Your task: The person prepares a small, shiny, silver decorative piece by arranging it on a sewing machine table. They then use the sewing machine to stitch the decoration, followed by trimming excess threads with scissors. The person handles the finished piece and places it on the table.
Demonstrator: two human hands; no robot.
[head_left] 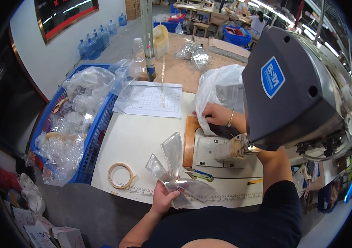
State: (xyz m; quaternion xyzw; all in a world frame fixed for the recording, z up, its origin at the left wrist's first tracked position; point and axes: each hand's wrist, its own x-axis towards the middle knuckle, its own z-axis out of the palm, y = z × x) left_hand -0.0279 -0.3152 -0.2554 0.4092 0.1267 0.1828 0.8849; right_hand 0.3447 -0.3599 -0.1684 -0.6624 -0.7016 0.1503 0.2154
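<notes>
My left hand (164, 199), at the front edge of the white table, pinches a clear plastic bow-like piece (176, 181) at its lower side. Its several see-through loops fan out over the tabletop. Farther off, my right hand (217, 114), with a bangle at the wrist, closes on the edge of a white translucent plastic bag (210, 89). Some of its fingertips are hidden by the bag. The right forearm passes behind the dark head of a sewing machine (295, 87). Between the hands lie small blue-handled snips (202, 173), beside the machine's metal bed.
A roll of tape (110, 177) lies at the table's left front, near a printed measuring strip. Paper sheets (143, 101) lie at the back. Left of the table, a blue basket (95, 149) is heaped with clear plastic pieces. A yellow pencil (255, 181) rests right of the snips.
</notes>
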